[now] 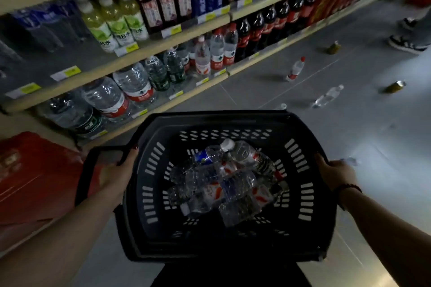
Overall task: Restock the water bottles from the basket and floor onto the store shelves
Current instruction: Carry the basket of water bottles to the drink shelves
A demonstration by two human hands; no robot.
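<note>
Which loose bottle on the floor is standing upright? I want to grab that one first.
The red-capped water bottle, nearest the shelves, with a red-and-white label. It stands upright, while the clear white-capped bottle lies on its side closer to the basket.

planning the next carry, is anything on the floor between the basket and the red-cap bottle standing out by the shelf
Mostly open floor. One clear bottle lies on its side right of that line, and a small cap-like thing sits just past the basket rim. The red-cap bottle stands alone. Both hands, left hand and right hand, grip the basket.
</note>
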